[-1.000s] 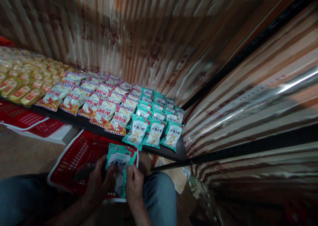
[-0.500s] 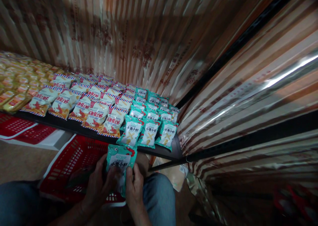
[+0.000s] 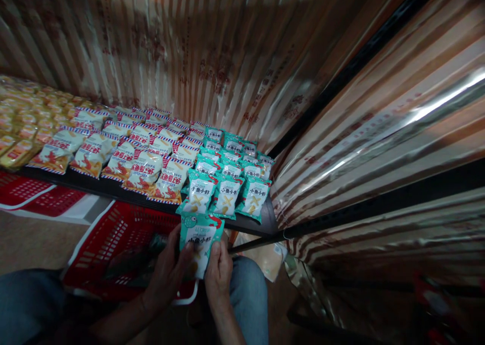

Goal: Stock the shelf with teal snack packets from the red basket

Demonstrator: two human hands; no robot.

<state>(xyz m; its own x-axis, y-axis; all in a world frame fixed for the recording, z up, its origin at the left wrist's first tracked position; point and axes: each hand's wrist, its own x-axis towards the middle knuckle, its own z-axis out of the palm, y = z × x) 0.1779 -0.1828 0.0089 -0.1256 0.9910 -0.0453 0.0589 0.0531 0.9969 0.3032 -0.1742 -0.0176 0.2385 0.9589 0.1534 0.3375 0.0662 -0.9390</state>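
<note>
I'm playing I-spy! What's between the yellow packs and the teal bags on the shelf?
White bags with red writing lie between the yellow packs and teal bags in the head view.

Shiny, wrinkly brown-striped sheets point(image 3: 235, 37) cover the far and right sides, above a dim brown floor point(image 3: 34, 241).

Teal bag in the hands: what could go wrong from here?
The left hand and right hand hold the teal bag by its sides; squeezing hard might crush it. The front row of teal bags stands at the edge of the black shelf; a bump could knock one off. If the grip slips, the bag might drop toward the red basket.
</note>
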